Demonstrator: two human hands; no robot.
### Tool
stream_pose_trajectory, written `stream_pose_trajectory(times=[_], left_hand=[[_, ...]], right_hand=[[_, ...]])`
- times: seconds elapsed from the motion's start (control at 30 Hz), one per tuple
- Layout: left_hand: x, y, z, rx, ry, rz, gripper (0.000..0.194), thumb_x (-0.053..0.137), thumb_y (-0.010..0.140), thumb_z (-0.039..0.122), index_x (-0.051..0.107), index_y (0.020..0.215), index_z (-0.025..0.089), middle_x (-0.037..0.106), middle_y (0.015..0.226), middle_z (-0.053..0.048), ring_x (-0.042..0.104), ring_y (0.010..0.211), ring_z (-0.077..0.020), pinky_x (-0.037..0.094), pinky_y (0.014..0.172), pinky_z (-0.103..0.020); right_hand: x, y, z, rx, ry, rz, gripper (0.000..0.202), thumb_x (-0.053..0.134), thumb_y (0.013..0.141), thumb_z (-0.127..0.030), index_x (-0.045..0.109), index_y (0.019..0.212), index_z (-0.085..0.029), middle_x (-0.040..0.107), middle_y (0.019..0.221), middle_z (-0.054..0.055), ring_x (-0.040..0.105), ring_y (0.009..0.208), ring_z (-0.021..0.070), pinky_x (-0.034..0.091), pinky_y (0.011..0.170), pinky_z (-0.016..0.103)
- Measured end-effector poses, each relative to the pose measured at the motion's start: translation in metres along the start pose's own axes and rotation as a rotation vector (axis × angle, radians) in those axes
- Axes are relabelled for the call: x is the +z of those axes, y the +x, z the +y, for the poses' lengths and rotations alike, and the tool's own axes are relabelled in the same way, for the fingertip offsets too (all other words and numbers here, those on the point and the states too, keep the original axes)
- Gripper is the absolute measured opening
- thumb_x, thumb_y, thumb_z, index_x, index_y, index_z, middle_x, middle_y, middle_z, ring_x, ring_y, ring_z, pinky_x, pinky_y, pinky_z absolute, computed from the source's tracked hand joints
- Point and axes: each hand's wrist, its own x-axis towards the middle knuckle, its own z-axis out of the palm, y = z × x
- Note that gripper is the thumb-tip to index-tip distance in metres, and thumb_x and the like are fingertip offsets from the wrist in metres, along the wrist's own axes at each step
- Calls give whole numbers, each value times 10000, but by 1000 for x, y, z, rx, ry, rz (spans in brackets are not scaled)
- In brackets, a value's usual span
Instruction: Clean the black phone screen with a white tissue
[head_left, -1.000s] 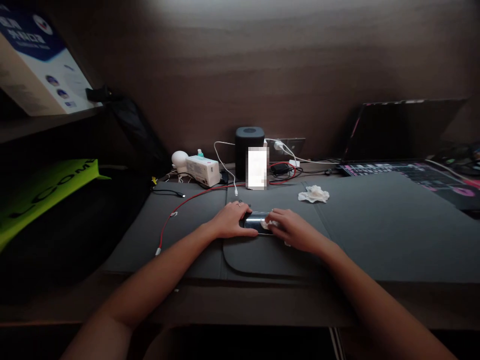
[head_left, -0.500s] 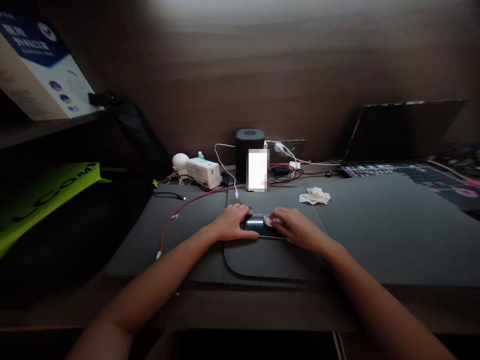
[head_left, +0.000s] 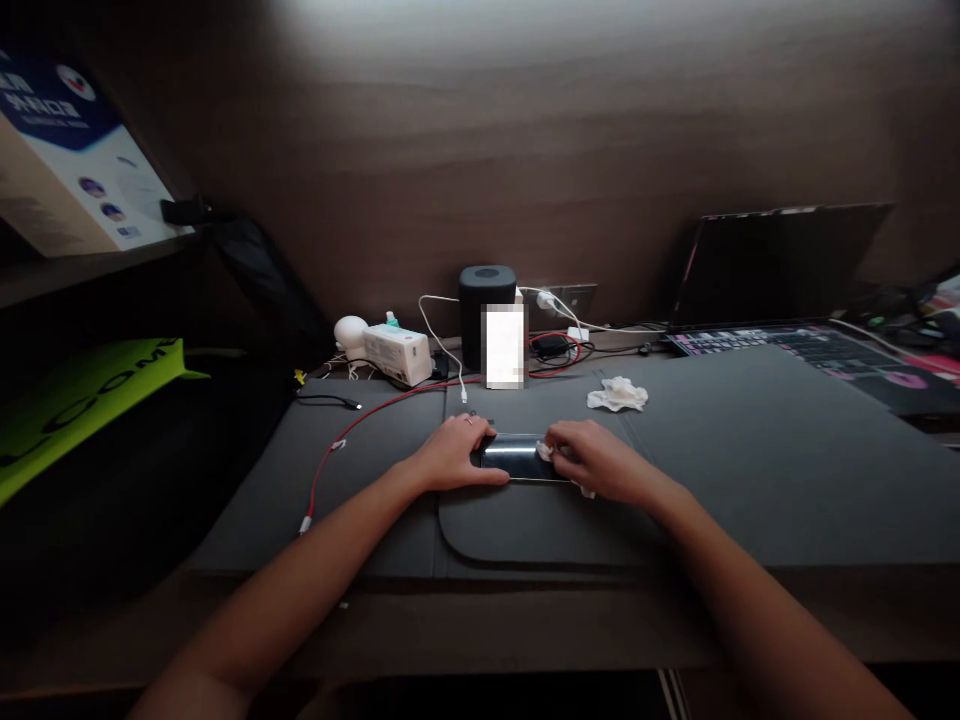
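Observation:
A phone with a dark, glossy screen (head_left: 516, 459) lies flat on the grey mat (head_left: 750, 470). My left hand (head_left: 459, 455) grips its left end, thumb along the near edge and fingers at the far edge. Over the right part of the screen, my right hand (head_left: 592, 460) is closed on a white tissue (head_left: 544, 451), which touches the glass; another bit of it shows below the palm. A second crumpled tissue (head_left: 618, 394) rests on the mat, beyond my right hand.
Behind the phone stand a black speaker (head_left: 472, 320), a blurred white item (head_left: 505, 346) and a white box (head_left: 397, 352). A red cable (head_left: 322, 465) curves over the mat's left part. An open laptop (head_left: 780, 265) is at the back right.
The whole view has shifted slightly. My right hand has moved a little to the right along the screen with the tissue, uncovering more glass. My left hand keeps its grip on the phone.

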Motion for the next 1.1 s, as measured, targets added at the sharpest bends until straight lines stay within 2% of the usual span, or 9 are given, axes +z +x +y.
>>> stream_pose_trajectory(times=[0.13,0.3,0.5,0.67,0.83,1.0,1.1], left_hand=[[0,0,1,0,-3,7,580,712,714,667,594,1031,196,615,932,-46,578,887,-249,430,755,-344],[0,0,0,7,-6,5,564,707,720,665,587,1012,197,620,920,-40,574,883,-244,425,761,-344],[-1,0,1,2,-1,8,561,719,715,647,595,1019,192,615,933,-43,569,875,-240,415,745,-332],[-1,0,2,11,-7,6,548,714,730,641,593,1017,190,615,930,-37,565,883,-240,414,758,-336],[2,0,0,-9,-10,15,574,739,696,646,593,1021,196,608,919,-30,567,859,-231,413,737,-327],[3,0,-1,2,-5,11,574,712,717,662,591,1030,197,612,928,-37,567,872,-232,416,753,-332],[2,0,1,-4,-4,12,576,721,709,657,592,1032,198,613,933,-37,569,877,-234,419,758,-334]], right_hand=[[5,1,-4,-90,9,5,129,490,932,-205,606,876,-212,670,896,54,591,790,194,381,722,286],[4,1,-1,-15,-22,23,101,512,920,-201,593,860,-198,650,834,52,584,759,193,373,699,284],[8,5,-5,-117,-6,11,194,454,989,-250,611,889,-194,644,889,66,572,773,189,363,687,279],[5,3,-1,1,-31,31,128,505,945,-210,598,860,-188,641,828,57,572,752,194,368,692,284],[6,3,-5,-94,1,11,170,480,971,-241,602,861,-196,642,866,59,566,765,188,366,686,280],[3,2,-3,-3,-24,37,200,472,974,-260,601,839,-191,624,820,57,557,743,187,370,681,284],[5,2,-5,-38,-3,27,171,488,964,-249,601,848,-192,631,834,57,563,757,188,373,690,283]])
